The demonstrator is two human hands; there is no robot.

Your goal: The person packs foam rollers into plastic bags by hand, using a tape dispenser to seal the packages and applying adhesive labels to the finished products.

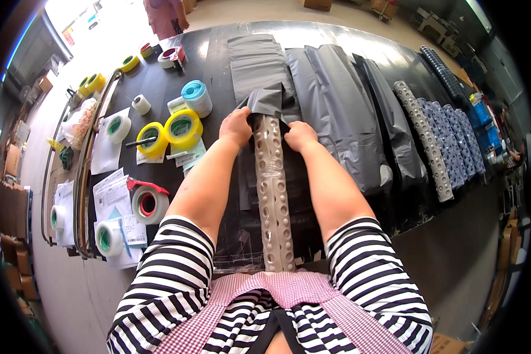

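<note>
A long beige roll (271, 183) with rows of round holes, wrapped in clear film, lies on the dark table with its near end against my apron. The far end sits inside the mouth of a grey plastic mailing bag (266, 99). My left hand (236, 126) is closed on the left edge of the bag's mouth. On the other side my right hand (301, 135) has its fingers curled at the bag's right edge, close beside the roll. More grey mailing bags (342, 112) lie flat to the right.
Left on the table (218, 65) are yellow tape rolls (183, 128), a blue label roll (196, 97), a red tape dispenser (149, 203) and printed papers (112, 197). To the right lie another beige holed roll (425, 141) and bluish rolls (451, 138). A person (164, 16) stands beyond.
</note>
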